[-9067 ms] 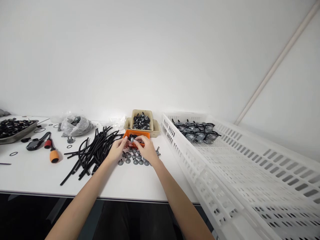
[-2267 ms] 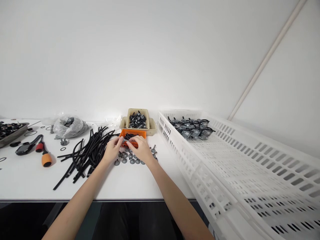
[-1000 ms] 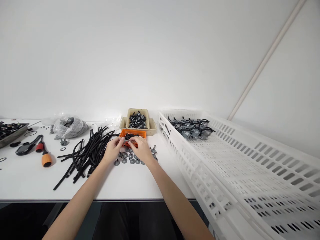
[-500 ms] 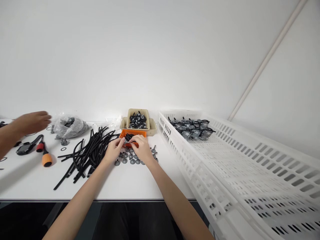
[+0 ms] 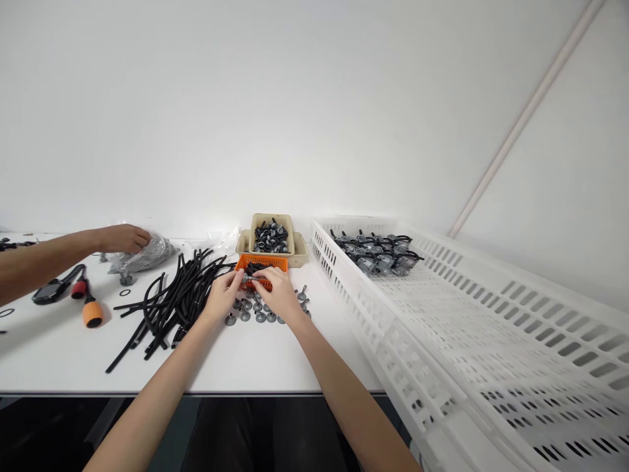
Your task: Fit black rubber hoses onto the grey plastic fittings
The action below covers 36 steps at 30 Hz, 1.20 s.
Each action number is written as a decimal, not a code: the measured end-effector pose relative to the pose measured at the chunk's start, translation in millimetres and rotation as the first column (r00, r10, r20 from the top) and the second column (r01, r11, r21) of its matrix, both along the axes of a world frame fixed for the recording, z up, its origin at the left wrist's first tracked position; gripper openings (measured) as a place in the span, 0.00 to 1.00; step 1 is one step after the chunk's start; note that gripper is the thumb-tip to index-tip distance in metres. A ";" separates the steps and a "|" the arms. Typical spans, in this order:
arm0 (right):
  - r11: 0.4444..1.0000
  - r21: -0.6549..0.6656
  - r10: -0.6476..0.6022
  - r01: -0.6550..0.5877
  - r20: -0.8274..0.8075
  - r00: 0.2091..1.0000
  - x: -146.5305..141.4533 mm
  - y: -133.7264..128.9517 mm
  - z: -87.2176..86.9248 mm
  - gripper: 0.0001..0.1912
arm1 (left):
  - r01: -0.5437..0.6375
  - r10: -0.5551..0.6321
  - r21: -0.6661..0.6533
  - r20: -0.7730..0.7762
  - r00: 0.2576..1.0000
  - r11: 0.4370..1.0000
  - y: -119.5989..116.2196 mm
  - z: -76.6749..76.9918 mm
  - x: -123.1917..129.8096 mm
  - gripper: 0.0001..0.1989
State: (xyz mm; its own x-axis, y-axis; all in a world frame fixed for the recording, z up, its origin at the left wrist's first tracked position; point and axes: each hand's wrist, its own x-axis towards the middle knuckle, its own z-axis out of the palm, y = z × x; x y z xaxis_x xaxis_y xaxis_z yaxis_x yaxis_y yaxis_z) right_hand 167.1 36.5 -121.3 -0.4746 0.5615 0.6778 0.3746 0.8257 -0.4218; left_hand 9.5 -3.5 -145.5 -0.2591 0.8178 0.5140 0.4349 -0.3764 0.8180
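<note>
A small grey fitting [image 5: 249, 278] is pinched between the left hand [image 5: 223, 297] and right hand [image 5: 278, 294], just near of the orange basket [image 5: 260, 263]. Loose grey fittings [image 5: 255, 316] are noted beneath; a co-worker's hand [image 5: 122, 238] rests on a plastic bag [image 5: 147, 252] far left.

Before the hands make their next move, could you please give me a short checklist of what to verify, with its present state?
1. Small grey part pinched between left hand and right hand: ok, both sets of fingertips meet on it.
2. How firm the grip is: cannot tell, the part is too small.
3. Orange basket right behind the hands: ok.
4. Loose grey fittings lying on the table below the hands: ok.
5. Black hoses apart from the left hand: ok, beside it, not touching.
6. Co-worker's hand away from the hands: ok, it rests on the plastic bag at far left.
</note>
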 end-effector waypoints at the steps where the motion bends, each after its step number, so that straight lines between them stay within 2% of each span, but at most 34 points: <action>1: 1.000 -0.005 -0.007 0.008 0.008 1.000 0.1 -0.5 0.5 0.05 | 0.001 -0.001 0.000 0.002 1.000 1.000 0.0 0.1 0.0 0.23; 8: 0.997 -0.025 -0.069 0.069 0.023 0.997 -0.1 -3.6 3.9 0.05 | 0.020 -0.020 0.003 0.005 1.000 1.000 1.8 -1.3 -1.4 0.22; 17: 0.988 -0.007 -0.154 0.154 0.057 0.986 0.8 -0.4 2.7 0.18 | 0.113 -0.113 0.002 0.048 0.992 0.994 3.0 -6.0 -1.6 0.19; 25: 0.988 -0.044 -0.150 0.151 0.004 0.989 3.7 0.1 2.6 0.24 | 0.238 -0.239 0.015 0.064 0.969 0.971 5.1 -9.2 -3.5 0.18; 36: 0.977 -0.143 -0.160 0.158 -0.001 0.987 2.9 -0.4 1.7 0.30 | 0.186 -0.186 0.049 0.009 0.982 0.981 2.2 -4.8 -3.3 0.15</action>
State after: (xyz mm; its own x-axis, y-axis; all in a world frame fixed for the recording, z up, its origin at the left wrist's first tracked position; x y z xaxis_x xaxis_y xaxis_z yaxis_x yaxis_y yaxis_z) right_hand 170.0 36.2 -119.6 -0.3636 0.7204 0.5906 0.4906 0.6870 -0.5360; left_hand 6.2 -1.3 -150.2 -0.1121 0.8268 0.5512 0.3423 -0.4887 0.8025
